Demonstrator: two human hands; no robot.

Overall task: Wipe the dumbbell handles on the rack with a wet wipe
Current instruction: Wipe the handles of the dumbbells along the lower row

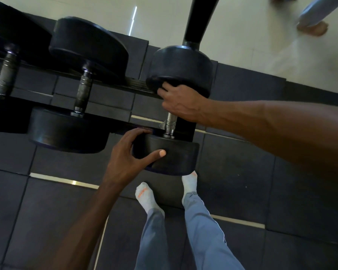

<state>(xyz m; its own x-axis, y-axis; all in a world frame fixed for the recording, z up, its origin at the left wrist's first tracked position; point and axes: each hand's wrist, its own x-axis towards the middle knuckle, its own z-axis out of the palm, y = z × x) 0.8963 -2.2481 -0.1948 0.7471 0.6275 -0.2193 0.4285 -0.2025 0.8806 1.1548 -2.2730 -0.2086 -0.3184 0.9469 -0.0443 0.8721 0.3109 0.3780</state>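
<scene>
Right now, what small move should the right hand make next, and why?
Probably slide the right hand down the handle: it grips the upper part, bare metal shows below, and the left hand steadies the near weight. No wipe is visible.

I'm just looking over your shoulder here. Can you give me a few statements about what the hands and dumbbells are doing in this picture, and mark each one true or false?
1. The right hand is wrapped around the handle of the rightmost dumbbell. True.
2. The left hand is resting on the floor mat. False: it grips the near weight head of that same dumbbell.
3. The middle dumbbell's handle has no hand on it. True.
4. The person is wearing black shoes. False: the feet are in light socks.
5. A wet wipe is plainly spread over the near weight head. False: no wipe can be made out there.
</scene>
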